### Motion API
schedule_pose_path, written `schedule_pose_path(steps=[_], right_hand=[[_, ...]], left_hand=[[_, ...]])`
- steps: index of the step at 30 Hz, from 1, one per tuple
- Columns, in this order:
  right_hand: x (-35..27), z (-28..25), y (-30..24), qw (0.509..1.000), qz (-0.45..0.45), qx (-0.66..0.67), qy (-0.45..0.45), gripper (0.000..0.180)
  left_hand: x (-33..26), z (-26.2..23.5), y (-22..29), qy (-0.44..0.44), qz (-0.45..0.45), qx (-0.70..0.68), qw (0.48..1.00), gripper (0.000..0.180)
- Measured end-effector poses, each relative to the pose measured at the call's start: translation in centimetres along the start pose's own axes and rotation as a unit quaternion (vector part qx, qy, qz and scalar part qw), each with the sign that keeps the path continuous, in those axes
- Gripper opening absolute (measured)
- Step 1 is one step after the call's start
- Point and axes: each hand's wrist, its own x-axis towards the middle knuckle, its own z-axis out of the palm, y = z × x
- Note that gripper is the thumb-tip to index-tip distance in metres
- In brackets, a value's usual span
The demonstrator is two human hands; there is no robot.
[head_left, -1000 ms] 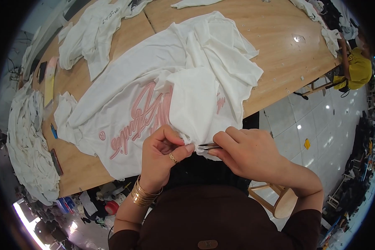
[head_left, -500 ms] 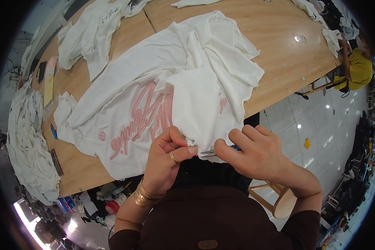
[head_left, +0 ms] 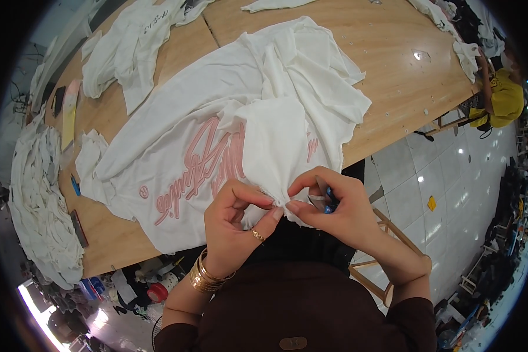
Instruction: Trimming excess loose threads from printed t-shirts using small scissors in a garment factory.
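Here, pinching the edge of a white top (head_left: 273, 132) between thumb and forefinger of the left hand (head_left: 232, 220) and, just beside it, of the right hand (head_left: 352, 211). Also holding blue-handled snips (head_left: 331, 202) inside the right hand. Working near the edge of the worktop (head_left: 405, 88), with the top spread over it from the hands toward ten and twelve o'clock, and pink script lettering (head_left: 202, 167) at ten. Wearing gold bracelets (head_left: 200, 278) at the left wrist. Having, as seen from the hands, a heap of white garments (head_left: 44, 205) at nine o'clock, a white garment with black lettering (head_left: 132, 56) between ten and eleven, and a person in yellow (head_left: 504, 97) at two.
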Motion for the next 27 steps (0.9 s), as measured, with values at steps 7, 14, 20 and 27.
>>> schedule_pose_path(steps=[7, 14, 20, 27], right_hand=[[1.6, -1.1, 0.9, 0.993, -0.027, -0.051, -0.098, 0.016], [2.2, 1.1, 1.3, 0.994, 0.019, 0.097, -0.043, 0.011], [0.6, 4.2, 1.9, 0.965, -0.065, 0.231, 0.111, 0.007], [-0.1, 4.6, 2.6, 0.962, -0.074, 0.233, 0.125, 0.007]], left_hand=[[0.8, -0.7, 0.5, -0.068, 0.008, 0.172, 0.983, 0.021], [0.0, -0.3, -1.3, 0.075, 0.007, 0.051, 0.996, 0.024], [-0.7, -0.1, -1.4, 0.072, 0.070, 0.193, 0.976, 0.019], [-0.2, 0.0, -1.1, 0.072, 0.158, 0.261, 0.950, 0.019]])
